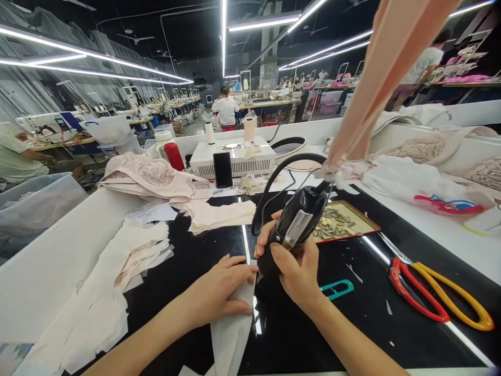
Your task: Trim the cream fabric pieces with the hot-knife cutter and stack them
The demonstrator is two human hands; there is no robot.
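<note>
My right hand (295, 266) is wrapped round a black corded hand tool (301, 216) with a silver plate on its side. Its lower end rests at the edge of a pale fabric strip (235, 331), and the working tip is hidden. Pink fabric bands (362, 89) run from the top of the tool up out of view. My left hand (225, 287) lies flat on the strip with its fingers stretched out, their tips close to the tool. Both hands are over the glossy black tabletop (183, 303).
Stacked pale fabric pieces (105, 277) lie left; more pieces (221, 214) lie behind. Red-and-yellow scissors (438, 292), a teal plastic tool (338, 288) and a tray of sunflower seeds (364, 222) sit right. A phone (223, 169) leans on a white box (235, 156). People sit beyond.
</note>
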